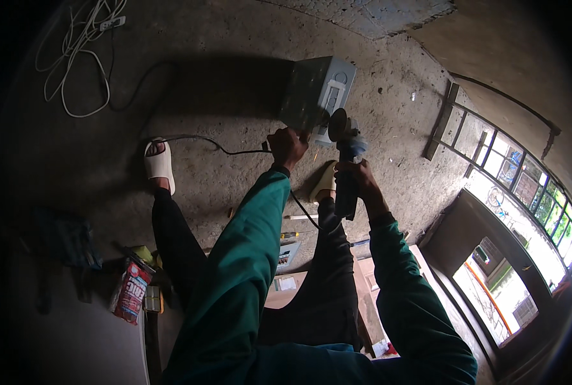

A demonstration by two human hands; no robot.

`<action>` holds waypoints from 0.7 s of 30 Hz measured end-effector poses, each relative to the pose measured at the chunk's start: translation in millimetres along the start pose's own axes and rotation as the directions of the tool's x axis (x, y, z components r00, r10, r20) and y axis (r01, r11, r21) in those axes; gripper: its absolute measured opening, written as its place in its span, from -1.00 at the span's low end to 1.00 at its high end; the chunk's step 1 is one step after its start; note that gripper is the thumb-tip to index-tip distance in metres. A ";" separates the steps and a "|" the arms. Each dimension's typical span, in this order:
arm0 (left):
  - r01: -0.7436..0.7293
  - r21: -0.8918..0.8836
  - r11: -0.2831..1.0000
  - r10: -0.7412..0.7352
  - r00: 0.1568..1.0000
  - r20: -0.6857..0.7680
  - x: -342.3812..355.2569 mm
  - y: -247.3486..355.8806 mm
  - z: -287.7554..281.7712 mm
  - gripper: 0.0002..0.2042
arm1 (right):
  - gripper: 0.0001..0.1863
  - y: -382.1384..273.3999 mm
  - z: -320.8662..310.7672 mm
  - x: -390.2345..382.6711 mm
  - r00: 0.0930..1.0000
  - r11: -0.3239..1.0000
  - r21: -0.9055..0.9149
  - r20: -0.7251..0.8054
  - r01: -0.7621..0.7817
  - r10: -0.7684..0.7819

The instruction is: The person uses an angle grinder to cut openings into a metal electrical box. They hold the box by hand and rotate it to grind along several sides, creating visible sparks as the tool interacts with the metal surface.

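A grey metal box [308, 83] with a paler label strip and oval markings on one face sits on the concrete floor in front of me. My left hand [289, 147] grips the box at its lower edge, fingers curled. In my right hand [358, 176] is a dark angle grinder [346, 191], its disc [338, 125] right beside the box's lower right part. Whether the disc touches the metal I cannot tell. A black cord [228, 150] runs over the floor by my left hand and another length loops below the grinder.
Pale cables with a power strip [111, 24] lie at upper left. My feet in slides [160, 168] flank the box. A red package [130, 294] and a grey panel box [288, 256] are near my legs. A metal frame [444, 122], windows and a doorway are at right.
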State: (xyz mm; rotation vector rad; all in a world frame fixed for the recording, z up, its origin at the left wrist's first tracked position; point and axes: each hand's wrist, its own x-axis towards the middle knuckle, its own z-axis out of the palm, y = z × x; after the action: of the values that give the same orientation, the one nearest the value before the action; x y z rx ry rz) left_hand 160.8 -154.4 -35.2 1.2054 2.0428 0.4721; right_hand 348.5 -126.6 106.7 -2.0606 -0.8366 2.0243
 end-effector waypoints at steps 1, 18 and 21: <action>-0.008 -0.008 1.000 0.008 1.000 0.004 0.3 -1.5 0.2 -0.66 | -0.68 -0.5 1.2 -0.2 1.000 1.000 0.009 0.018 0.025 -0.025; 0.063 -0.079 0.995 -0.057 0.996 0.067 -3.4 5.7 -12.3 -0.72 | -0.74 15.2 -13.4 12.2 0.774 0.703 -0.328 0.209 0.631 -0.598; 0.034 -0.150 0.988 -0.021 0.996 0.086 2.1 39.7 -9.2 -0.73 | -0.75 53.8 -77.7 35.6 0.941 0.914 -0.226 0.066 0.337 -0.331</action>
State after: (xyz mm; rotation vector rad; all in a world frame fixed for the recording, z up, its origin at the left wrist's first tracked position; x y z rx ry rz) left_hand 177.6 -132.4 -5.2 1.0868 1.9132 0.5439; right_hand 436.3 -133.0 57.3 -1.8380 -1.3878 1.8425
